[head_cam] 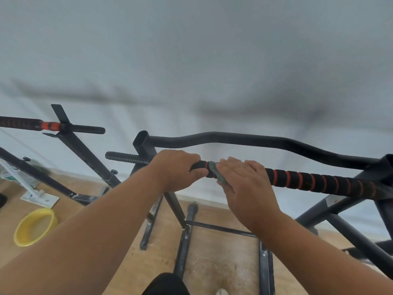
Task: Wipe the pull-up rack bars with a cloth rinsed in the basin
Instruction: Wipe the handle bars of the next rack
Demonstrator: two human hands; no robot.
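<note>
A black pull-up bar [314, 180] with orange spiral stripes on its foam grip runs across the middle of the view. My left hand [177, 170] is wrapped around the bar's left part. Just to its right, my right hand [244, 182] presses a small grey-green cloth [215, 173] against the bar, fingers laid over it. Only the cloth's edge shows under the fingers. A curved black top bar [255, 141] of the rack runs behind. The yellow basin [35, 226] stands on the wooden floor at the lower left.
A second rack with an orange-and-black bar [49, 126] stands at the left. Black frame legs and crossbars [223, 228] spread over the floor below my hands. A white bracket [39, 198] lies near the basin. A white wall fills the background.
</note>
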